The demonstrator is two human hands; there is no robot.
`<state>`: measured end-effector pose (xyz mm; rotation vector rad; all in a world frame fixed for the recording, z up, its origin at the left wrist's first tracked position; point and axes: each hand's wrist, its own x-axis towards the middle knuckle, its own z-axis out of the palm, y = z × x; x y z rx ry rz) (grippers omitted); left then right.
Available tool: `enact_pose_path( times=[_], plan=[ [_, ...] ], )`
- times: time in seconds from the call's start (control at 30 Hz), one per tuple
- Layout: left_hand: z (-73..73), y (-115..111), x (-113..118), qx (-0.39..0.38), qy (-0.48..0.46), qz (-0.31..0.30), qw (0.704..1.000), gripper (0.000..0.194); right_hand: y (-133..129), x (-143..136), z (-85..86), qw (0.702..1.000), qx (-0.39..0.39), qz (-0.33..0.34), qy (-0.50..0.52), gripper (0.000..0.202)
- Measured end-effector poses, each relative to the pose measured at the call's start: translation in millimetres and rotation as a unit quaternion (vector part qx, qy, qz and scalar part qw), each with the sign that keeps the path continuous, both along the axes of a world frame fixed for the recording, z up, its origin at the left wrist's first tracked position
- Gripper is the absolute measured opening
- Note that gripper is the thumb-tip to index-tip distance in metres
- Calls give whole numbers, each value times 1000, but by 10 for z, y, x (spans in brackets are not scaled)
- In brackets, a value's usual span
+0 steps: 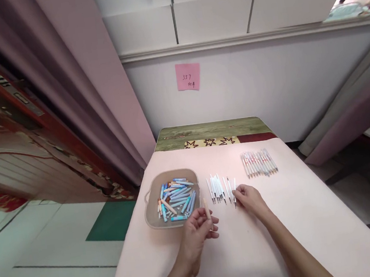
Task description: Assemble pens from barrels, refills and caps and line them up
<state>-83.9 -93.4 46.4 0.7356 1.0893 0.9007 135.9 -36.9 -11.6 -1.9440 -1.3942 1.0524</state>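
My left hand [200,226] holds a pale peach pen barrel [207,208] upright between thumb and fingers, near the right side of a beige bin [150,214]. Blue, peach and orange pen parts [180,193] lie jumbled inside the bin. With thumb and forefinger, my right hand [246,196] pinches a thin white refill [234,186] at the right end of a row. Several white refills with dark tips [216,187] lie side by side in that row, between the bin and my right hand.
Several clear pens [258,163] lie in a row at the back right of the pink-covered table [303,223]. Behind the table's green far edge [211,130], a pink note [188,76] is stuck to the wall.
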Motion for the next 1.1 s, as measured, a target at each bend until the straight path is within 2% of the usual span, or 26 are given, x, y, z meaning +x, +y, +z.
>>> enact_pose_path(
  times=[0.1,0.2,0.3,0.37,0.5,0.63,0.8,0.87,1.03,1.1],
  plan=[
    [37,62,-25,27,29,14,999,30,-39,-73,242,993,89,-8,78,30],
    [83,103,-68,75,62,40,994,29,-87,-195,558,964,177,13,197,30],
    [127,100,-100,103,78,55,990,25,-135,-313,803,929,186,6,319,33],
    [142,80,-103,104,82,47,990,24,-157,-386,879,908,186,-27,373,36],
    [120,41,-67,107,83,19,991,25,-184,-534,884,895,204,-54,392,33],
    [88,30,-36,122,92,-8,988,25,-205,-618,855,892,229,-50,386,27],
    [77,15,-30,129,97,-14,987,24,-230,-626,860,900,215,-32,379,27],
    [77,1,-25,134,94,-10,986,24,-257,-631,877,906,209,-13,367,27],
    [98,-52,-10,142,90,-10,986,20,-328,-534,856,924,138,115,339,29],
    [82,-79,-7,136,98,-11,986,18,-302,-381,751,938,135,75,309,36]
  ],
)
